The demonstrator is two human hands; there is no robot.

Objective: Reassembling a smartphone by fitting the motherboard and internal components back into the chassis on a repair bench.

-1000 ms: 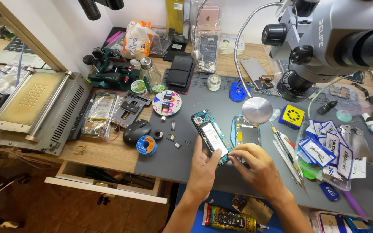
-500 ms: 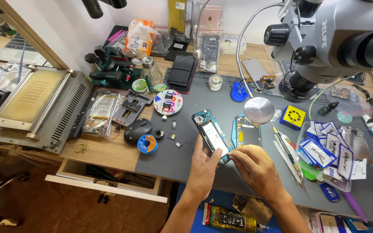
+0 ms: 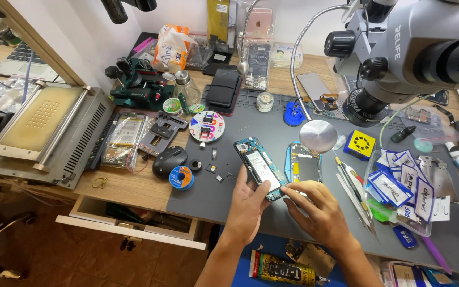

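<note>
An opened smartphone body [image 3: 257,166], blue-rimmed with its battery and boards exposed, lies tilted on the grey work mat [image 3: 272,119]. My left hand [image 3: 248,208] grips its near end from the left side. My right hand [image 3: 313,210] reaches in from the right, fingertips pinched at the phone's lower corner; whatever small thing it holds there is too small to tell. A second opened phone frame [image 3: 304,168] lies flat just right of the held phone, apart from both hands.
A microscope [image 3: 399,58] overhangs the back right, with a round lamp head [image 3: 318,136] on a gooseneck. Tweezers [image 3: 353,188] and blue packets [image 3: 399,183] lie right. A mouse [image 3: 169,160], solder spool [image 3: 180,177] and heating machine [image 3: 43,133] sit left; a drawer [image 3: 134,223] stands open below.
My right hand has shifted slightly left, its fingertips closing in on the phone's lower corner. The left hand and phone stay almost still.
</note>
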